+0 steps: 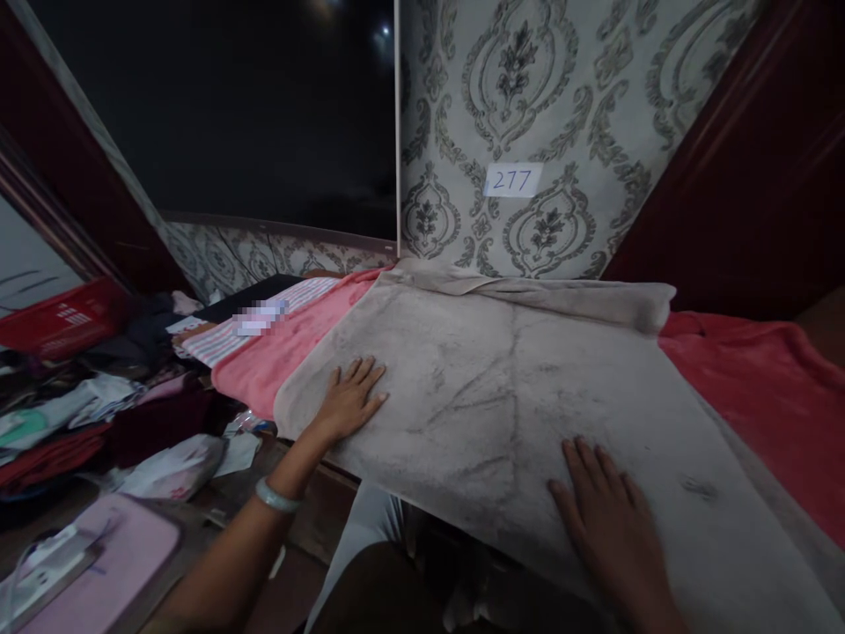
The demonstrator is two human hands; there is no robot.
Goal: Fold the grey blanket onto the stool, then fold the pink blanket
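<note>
A grey plush blanket lies spread in front of me, with faint creases and darker brushed marks in its pile. Its far edge is bunched into a raised fold against the wall. My left hand rests flat near the blanket's left edge, fingers spread, a pale bangle on the wrist. Palm down on the right front part is my right hand, its fingers stretched out. Pink fabric shows from under the blanket on the left, and red fabric sticks out on the right.
Striped cloth borders the pink fabric. On the left are heaped clothes, a red basket and a power strip on a pink board. A dark screen and patterned wall stand behind.
</note>
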